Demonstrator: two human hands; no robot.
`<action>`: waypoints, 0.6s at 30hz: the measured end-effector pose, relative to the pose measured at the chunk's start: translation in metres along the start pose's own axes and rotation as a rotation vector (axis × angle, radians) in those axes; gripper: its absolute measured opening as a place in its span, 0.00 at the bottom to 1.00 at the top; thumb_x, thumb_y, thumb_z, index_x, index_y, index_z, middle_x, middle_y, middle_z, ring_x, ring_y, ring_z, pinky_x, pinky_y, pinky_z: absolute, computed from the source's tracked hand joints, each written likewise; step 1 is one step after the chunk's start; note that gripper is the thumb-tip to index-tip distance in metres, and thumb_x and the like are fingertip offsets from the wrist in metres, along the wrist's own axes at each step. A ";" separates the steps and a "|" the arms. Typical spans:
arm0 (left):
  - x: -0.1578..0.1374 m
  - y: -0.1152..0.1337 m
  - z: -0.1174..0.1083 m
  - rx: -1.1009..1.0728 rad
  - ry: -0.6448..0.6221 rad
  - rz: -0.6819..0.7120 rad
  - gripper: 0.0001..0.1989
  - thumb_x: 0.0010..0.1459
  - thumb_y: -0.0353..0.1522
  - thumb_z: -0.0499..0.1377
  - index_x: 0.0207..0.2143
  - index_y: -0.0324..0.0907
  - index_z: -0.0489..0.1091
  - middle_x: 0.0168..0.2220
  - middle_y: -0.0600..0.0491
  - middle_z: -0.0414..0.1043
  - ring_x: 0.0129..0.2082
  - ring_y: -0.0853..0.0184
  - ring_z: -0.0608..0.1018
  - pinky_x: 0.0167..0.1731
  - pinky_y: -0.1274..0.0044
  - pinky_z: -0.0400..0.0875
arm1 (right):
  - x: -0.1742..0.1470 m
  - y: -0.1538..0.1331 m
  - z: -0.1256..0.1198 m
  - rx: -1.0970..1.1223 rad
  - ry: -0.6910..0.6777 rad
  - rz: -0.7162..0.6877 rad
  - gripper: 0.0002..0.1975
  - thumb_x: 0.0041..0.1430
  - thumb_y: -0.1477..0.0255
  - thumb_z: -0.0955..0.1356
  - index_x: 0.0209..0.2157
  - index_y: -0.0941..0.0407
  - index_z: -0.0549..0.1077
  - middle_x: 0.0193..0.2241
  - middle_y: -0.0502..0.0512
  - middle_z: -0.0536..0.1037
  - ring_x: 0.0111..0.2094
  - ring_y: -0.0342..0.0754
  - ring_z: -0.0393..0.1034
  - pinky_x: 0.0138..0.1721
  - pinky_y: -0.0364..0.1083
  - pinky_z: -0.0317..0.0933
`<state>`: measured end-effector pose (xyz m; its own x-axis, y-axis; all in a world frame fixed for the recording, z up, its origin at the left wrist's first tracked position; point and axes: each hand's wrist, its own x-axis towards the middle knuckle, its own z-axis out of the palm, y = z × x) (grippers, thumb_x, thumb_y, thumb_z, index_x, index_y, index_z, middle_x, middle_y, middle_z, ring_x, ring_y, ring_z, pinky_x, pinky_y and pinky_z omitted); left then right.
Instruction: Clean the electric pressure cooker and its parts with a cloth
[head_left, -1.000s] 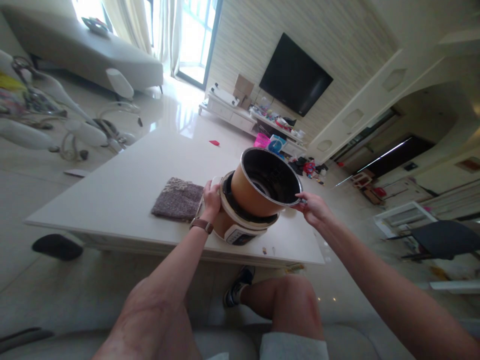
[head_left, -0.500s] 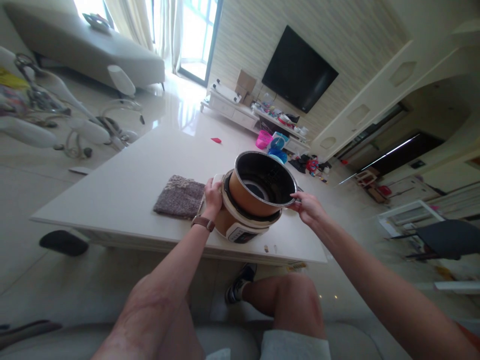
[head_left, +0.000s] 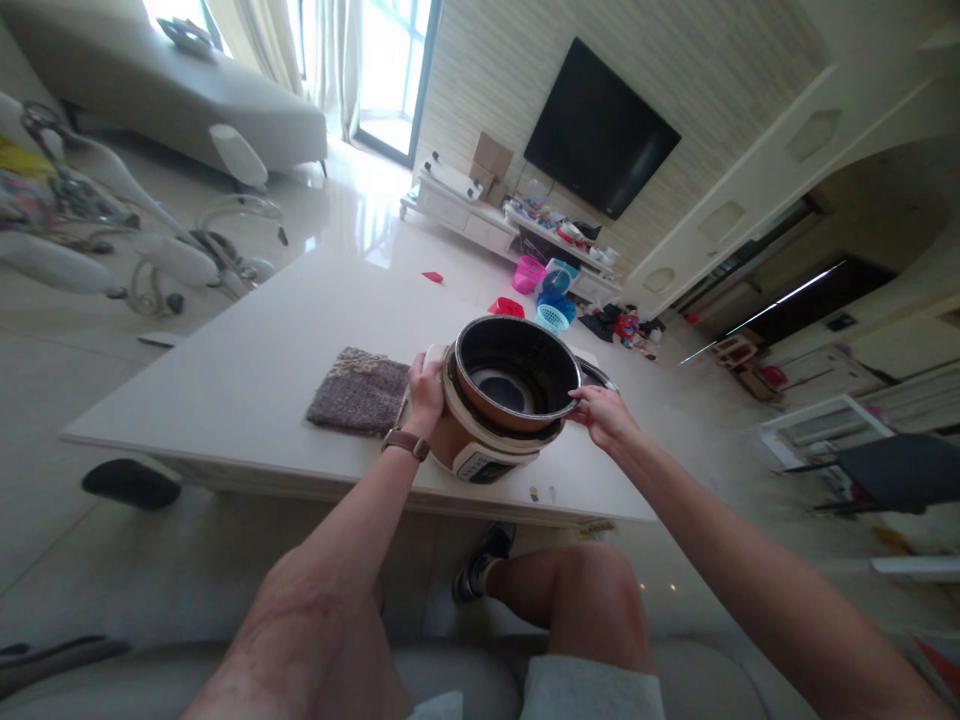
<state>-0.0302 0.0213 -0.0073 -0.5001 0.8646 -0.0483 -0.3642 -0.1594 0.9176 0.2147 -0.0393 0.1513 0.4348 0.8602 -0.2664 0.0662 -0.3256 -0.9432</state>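
The inner pot [head_left: 480,392], dark inside and copper-brown outside, sits partly inside the rice cooker [head_left: 442,440] on the table. It is slightly tilted, its rim standing above the cooker's pale edge. My right hand [head_left: 606,415] pinches that rim at the right side. On the cooker's left side, my left hand [head_left: 426,392] grips the pale upper edge, fingers wrapped over it. Left of the cooker lies a folded grey-brown cloth [head_left: 356,395]. Behind my right hand a dark curved rim [head_left: 598,374] shows; the rest of it is hidden.
The white table [head_left: 225,370] reaches from the left to under the cooker. Two small bits lie near its front edge. A red basket [head_left: 507,307], a pink basket [head_left: 529,274] and a light-blue basket [head_left: 553,318] are beyond it. My knee [head_left: 600,590] is below.
The inner pot has moved down and left, sinking deeper into the rice cooker, and my right hand has moved with it. My left hand stays on the cooker.
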 end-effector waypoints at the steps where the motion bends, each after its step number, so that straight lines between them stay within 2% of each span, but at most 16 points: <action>1: 0.000 0.001 0.000 0.002 0.015 -0.013 0.09 0.57 0.37 0.60 0.39 0.44 0.73 0.41 0.51 0.78 0.48 0.57 0.76 0.54 0.69 0.69 | 0.000 0.001 0.000 -0.004 -0.003 -0.002 0.12 0.52 0.86 0.72 0.25 0.56 0.70 0.19 0.48 0.77 0.19 0.42 0.72 0.23 0.42 0.74; 6: -0.001 0.003 0.002 0.007 0.041 -0.045 0.10 0.57 0.36 0.61 0.40 0.44 0.74 0.44 0.50 0.78 0.51 0.57 0.76 0.57 0.70 0.68 | 0.005 0.006 -0.006 -0.062 -0.037 -0.038 0.13 0.51 0.84 0.74 0.24 0.56 0.69 0.20 0.49 0.77 0.22 0.44 0.74 0.25 0.43 0.75; 9: 0.000 0.003 0.002 0.002 0.056 -0.049 0.11 0.56 0.35 0.61 0.41 0.43 0.74 0.46 0.50 0.79 0.53 0.56 0.76 0.59 0.69 0.67 | 0.012 0.011 -0.011 -0.151 -0.047 -0.107 0.14 0.49 0.80 0.77 0.22 0.55 0.69 0.19 0.47 0.75 0.23 0.43 0.72 0.28 0.43 0.74; 14: 0.000 0.004 0.002 0.005 0.053 -0.050 0.10 0.56 0.36 0.62 0.41 0.44 0.74 0.47 0.48 0.79 0.55 0.54 0.75 0.61 0.66 0.66 | 0.025 0.023 -0.017 -0.430 -0.003 -0.272 0.13 0.46 0.71 0.77 0.20 0.54 0.69 0.17 0.42 0.69 0.24 0.42 0.64 0.30 0.42 0.63; 18: -0.002 0.006 0.001 0.009 0.057 -0.056 0.09 0.56 0.36 0.62 0.40 0.44 0.74 0.46 0.49 0.79 0.55 0.55 0.75 0.62 0.67 0.65 | 0.031 0.036 -0.017 -0.637 0.032 -0.335 0.15 0.48 0.69 0.75 0.17 0.54 0.67 0.21 0.45 0.68 0.27 0.44 0.61 0.32 0.45 0.57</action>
<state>-0.0306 0.0196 -0.0012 -0.5234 0.8434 -0.1218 -0.3855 -0.1069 0.9165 0.2459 -0.0315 0.1129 0.3246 0.9453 0.0322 0.7078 -0.2201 -0.6713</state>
